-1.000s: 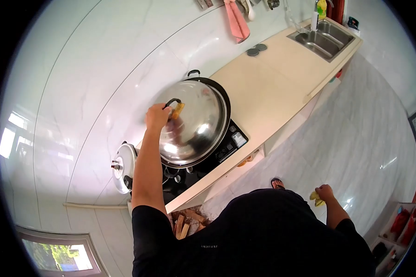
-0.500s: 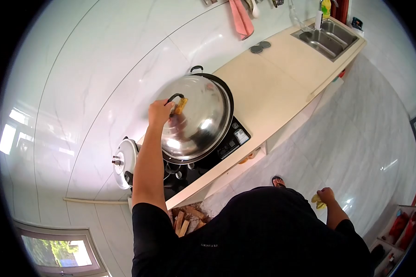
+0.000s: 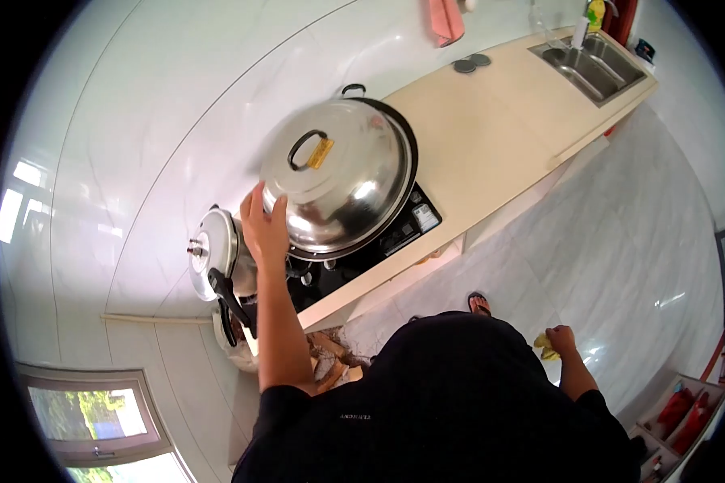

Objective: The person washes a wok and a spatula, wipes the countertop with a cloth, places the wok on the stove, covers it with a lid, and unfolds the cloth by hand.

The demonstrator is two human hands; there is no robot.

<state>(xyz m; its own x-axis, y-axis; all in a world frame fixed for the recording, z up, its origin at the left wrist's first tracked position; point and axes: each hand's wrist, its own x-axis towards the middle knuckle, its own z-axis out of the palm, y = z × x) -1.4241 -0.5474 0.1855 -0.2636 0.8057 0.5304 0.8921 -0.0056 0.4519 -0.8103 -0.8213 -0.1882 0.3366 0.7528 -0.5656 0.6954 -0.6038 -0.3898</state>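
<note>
My left hand [image 3: 264,225] is open at the near-left edge of a large domed steel lid [image 3: 342,189], with thumb and fingers apart. The lid covers a black wok [image 3: 411,145] on the gas stove [image 3: 342,280]. A black loop handle [image 3: 300,143] with a yellow label stands on top of the lid, beyond my fingertips. Low on the right, my right hand [image 3: 561,339] is closed around a crumpled yellow cloth [image 3: 545,346], away from the counter.
A pressure cooker [image 3: 215,249] with a black handle stands left of the wok. The beige counter [image 3: 479,121] runs to a double sink [image 3: 596,68], with two dark round discs [image 3: 470,63] near the wall. A pink towel [image 3: 445,22] hangs there. Firewood [image 3: 330,362] lies below the counter.
My left hand has let go of the lid's handle and drawn back toward me, fingers now spread. The right hand keeps the yellow cloth. The camera view has shifted.
</note>
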